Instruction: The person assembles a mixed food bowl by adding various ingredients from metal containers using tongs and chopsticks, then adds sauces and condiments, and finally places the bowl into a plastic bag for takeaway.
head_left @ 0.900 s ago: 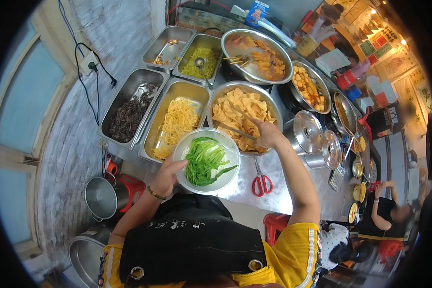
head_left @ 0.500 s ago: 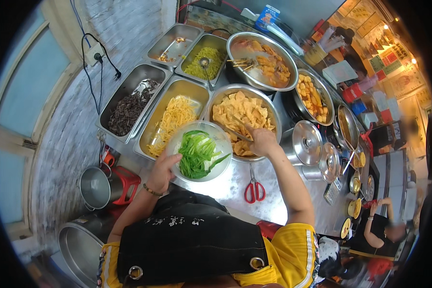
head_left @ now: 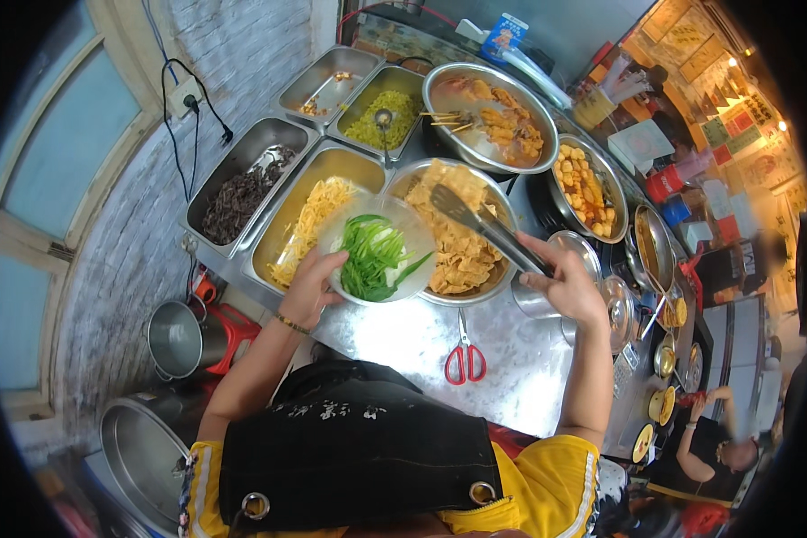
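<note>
A clear round bowl [head_left: 412, 285] of chopped green leaves [head_left: 372, 255] is in my left hand [head_left: 309, 285], fingers closed on its left rim. It overlaps the near corner of a steel pan with pale yellow shreds [head_left: 325, 208]. Black-handled tongs [head_left: 502, 238] are gripped in my right hand [head_left: 567, 280]. Their slotted metal head lies over a large steel bowl of golden fried sheets [head_left: 462, 269], pointing up and left. I cannot make out any food caught in the tongs.
Red-handled scissors [head_left: 465, 361] lie on the steel counter [head_left: 394, 345]. Farther off stand a pan of dark shreds [head_left: 242, 197], a pan of chopped green bits [head_left: 381, 125] and a basin of skewers in broth [head_left: 511, 125]. Lidded pots [head_left: 617, 305] line the right. Someone [head_left: 704, 448] is beyond.
My right hand has moved right, and the tongs have swung up across the fried sheets. My left hand has raised the clear bowl slightly away from me.
</note>
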Tool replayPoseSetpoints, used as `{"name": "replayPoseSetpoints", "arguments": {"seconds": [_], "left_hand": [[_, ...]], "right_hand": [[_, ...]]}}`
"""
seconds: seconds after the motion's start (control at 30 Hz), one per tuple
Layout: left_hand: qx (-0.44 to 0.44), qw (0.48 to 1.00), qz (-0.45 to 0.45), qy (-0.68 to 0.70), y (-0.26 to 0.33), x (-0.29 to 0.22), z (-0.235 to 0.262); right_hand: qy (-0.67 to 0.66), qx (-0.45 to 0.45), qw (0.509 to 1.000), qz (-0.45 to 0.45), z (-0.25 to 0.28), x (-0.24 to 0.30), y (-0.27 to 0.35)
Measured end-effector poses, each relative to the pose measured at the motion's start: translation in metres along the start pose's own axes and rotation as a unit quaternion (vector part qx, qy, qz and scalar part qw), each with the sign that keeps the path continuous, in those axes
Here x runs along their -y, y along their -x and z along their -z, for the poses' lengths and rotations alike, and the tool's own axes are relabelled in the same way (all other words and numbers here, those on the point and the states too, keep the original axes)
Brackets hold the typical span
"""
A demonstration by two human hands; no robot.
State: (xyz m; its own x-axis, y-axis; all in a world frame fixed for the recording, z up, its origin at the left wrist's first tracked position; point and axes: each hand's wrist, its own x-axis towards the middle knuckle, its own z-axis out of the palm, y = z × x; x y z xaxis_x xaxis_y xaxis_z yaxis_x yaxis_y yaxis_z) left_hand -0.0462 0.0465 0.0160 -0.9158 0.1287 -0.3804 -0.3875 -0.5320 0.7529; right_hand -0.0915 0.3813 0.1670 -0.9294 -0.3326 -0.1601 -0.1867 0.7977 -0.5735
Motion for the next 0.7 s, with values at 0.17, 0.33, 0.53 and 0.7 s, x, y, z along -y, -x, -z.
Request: {"name": "replayPoseSetpoints", "arguments": {"seconds": [0.17,0.33,0.53,0.7], "left_hand": [[0.024,0.999,-0.002,0.024,-0.015,0.010,-0.010],[0.052,0.992,-0.032,0.112,-0.009,0.014,-0.004],[0.047,0.989,-0.142,0.014,0.003,0.009,0.017],[0.008,0.984,-0.122,0.127,0.005,0.004,0.030]], "right_hand": [[0.108,0.063,0.990,0.058,-0.019,0.041,0.007],[-0.024,-0.020,0.998,0.063,0.000,0.015,0.018],[0.139,0.086,0.983,-0.080,-0.040,-0.037,-0.032],[0.206,0.125,0.966,-0.098,-0.087,-0.035,-0.063]]}}
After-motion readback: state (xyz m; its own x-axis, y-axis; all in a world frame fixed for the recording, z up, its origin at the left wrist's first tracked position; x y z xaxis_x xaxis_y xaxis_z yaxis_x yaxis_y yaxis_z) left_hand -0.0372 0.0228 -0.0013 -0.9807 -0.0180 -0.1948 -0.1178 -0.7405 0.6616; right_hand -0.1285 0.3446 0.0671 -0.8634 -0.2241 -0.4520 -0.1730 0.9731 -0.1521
